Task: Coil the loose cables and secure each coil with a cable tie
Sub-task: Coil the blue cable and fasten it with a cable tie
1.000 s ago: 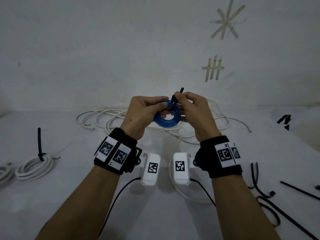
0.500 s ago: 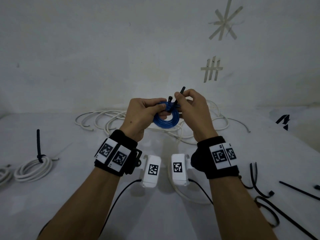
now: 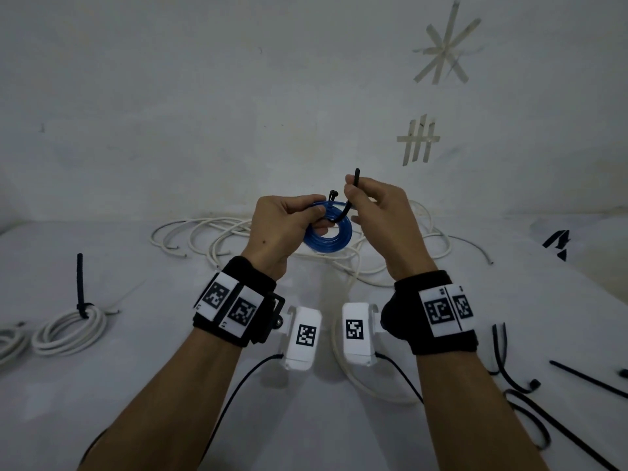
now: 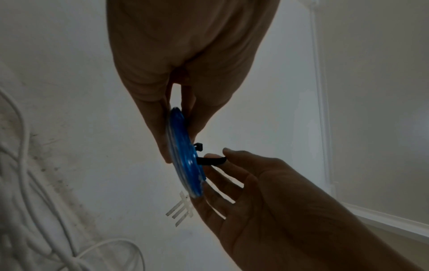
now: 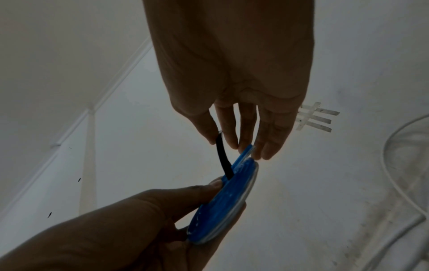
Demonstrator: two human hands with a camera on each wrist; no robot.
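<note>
My left hand (image 3: 289, 219) pinches a small blue cable coil (image 3: 328, 232) between thumb and fingers, held up above the table. The coil shows edge-on in the left wrist view (image 4: 185, 157) and in the right wrist view (image 5: 223, 205). A black cable tie (image 3: 346, 207) runs through the coil's hole. Its head (image 3: 333, 193) sticks up above the coil. My right hand (image 3: 370, 205) pinches the tie's tail between thumb and forefinger, and the tip (image 3: 356, 173) pokes up past the fingers. The tail shows as a dark strip (image 5: 224, 157) in the right wrist view.
Loose white cable (image 3: 210, 239) sprawls on the white table behind my hands. A tied white coil (image 3: 69, 329) with an upright black tie lies at the left. Several loose black ties (image 3: 523, 396) lie at the right. The wall stands close behind.
My right hand has risen and moved right, drawing the tie's tail up through the coil. The left hand has kept its hold on the blue coil.
</note>
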